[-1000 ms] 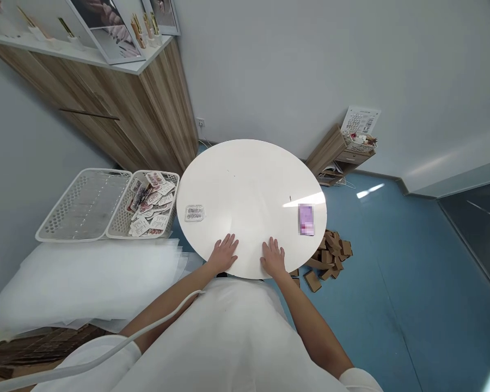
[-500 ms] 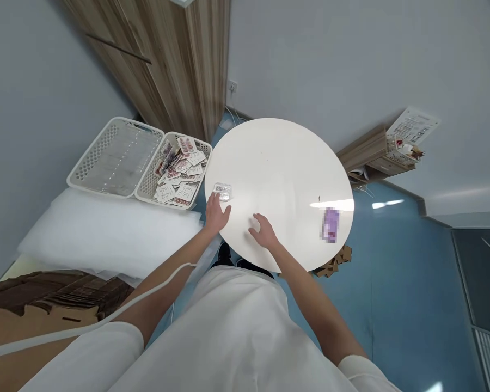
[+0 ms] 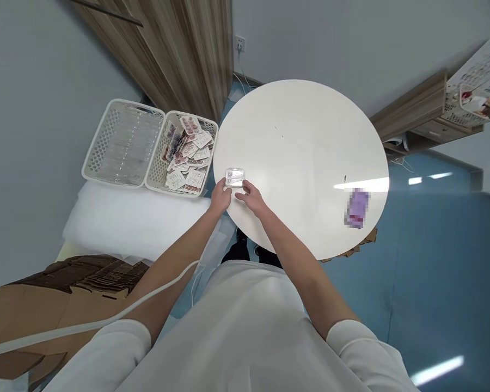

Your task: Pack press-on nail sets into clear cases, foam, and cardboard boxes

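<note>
A small clear plastic case (image 3: 234, 177) lies at the left edge of the round white table (image 3: 302, 141). At its lower left corner is my left hand (image 3: 221, 197), its fingertips on the case's edge. My right hand (image 3: 252, 197) is at the lower right corner, thumb and fingers apart, fingertips at the case's side. Left of the table, a white basket (image 3: 155, 177) holds many printed cards and packs. Beside it a second white basket (image 3: 90, 158) holds clear plastic pieces. A blurred purple object (image 3: 357, 208) lies near the table's right edge.
White foam sheeting (image 3: 134, 220) lies below the baskets, with folded cardboard (image 3: 36, 310) nearer me. A white cable (image 3: 106, 321) crosses over my left arm. A wooden cabinet (image 3: 179, 49) stands behind the baskets, and a wooden shelf (image 3: 412, 111) is at the right wall.
My right hand has moved left and forward to the case. My left hand has shifted to the case's lower left corner. The whole view has shifted.
</note>
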### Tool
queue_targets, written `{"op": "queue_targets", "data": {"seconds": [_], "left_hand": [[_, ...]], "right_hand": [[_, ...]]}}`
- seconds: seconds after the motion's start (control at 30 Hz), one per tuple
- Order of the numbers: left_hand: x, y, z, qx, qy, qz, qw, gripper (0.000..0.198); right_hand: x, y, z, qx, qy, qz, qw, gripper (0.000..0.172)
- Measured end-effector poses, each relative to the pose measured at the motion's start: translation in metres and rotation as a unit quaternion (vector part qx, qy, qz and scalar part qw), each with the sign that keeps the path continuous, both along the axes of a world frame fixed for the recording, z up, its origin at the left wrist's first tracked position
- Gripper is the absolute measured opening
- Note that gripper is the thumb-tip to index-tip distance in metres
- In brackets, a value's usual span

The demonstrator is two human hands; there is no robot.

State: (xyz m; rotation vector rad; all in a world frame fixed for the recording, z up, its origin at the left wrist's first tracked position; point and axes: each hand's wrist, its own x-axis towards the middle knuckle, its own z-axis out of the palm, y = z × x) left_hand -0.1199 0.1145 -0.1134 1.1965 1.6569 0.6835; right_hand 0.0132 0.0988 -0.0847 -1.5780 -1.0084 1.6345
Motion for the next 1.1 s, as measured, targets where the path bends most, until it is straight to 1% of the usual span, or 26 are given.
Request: {"op": "queue_targets", "data": {"seconds": [0.13,0.23,0.33,0.5,0.6,0.67,0.8,0.93,1.0,1.1], "left_hand": [[0.011,-0.016,0.002,0.003,-0.015,-0.014,1.000,0.054],[0.026,-0.033,0.004,0.012,-0.022,-0.046,0.999,0.055],[0.046,-0.054,0.002,0.018,-0.045,-0.088,0.995,0.057],[0.086,-0.091,-0.003,0.001,-0.072,-0.176,0.982,0.056],[0.105,-0.108,-0.001,-0.002,-0.070,-0.229,0.971,0.056],[0.114,-0.116,0.002,0.000,-0.062,-0.259,0.964,0.056],[0.121,-0.128,0.005,0.012,-0.030,-0.284,0.958,0.055],[0.124,-0.137,0.007,0.016,0.023,-0.288,0.957,0.055],[0.126,-0.139,0.007,0.029,0.057,-0.289,0.955,0.054],[0.131,-0.141,0.006,0.075,0.104,-0.310,0.942,0.053]], "right_hand": [[0.012,-0.017,-0.005,0.016,-0.018,-0.024,0.999,0.070],[0.032,-0.036,-0.007,0.048,-0.074,-0.027,0.996,0.064],[0.062,-0.062,-0.006,0.083,-0.132,-0.033,0.987,0.055],[0.122,-0.117,-0.002,0.108,-0.168,-0.057,0.978,0.045],[0.149,-0.146,-0.001,0.113,-0.178,-0.053,0.976,0.044],[0.161,-0.160,-0.003,0.113,-0.177,-0.047,0.977,0.045],[0.169,-0.175,-0.016,0.110,-0.158,-0.038,0.981,0.046],[0.170,-0.181,-0.028,0.113,-0.137,-0.022,0.984,0.047],[0.171,-0.181,-0.032,0.116,-0.137,-0.008,0.984,0.048],[0.176,-0.180,-0.031,0.123,-0.159,0.024,0.979,0.047]]}}
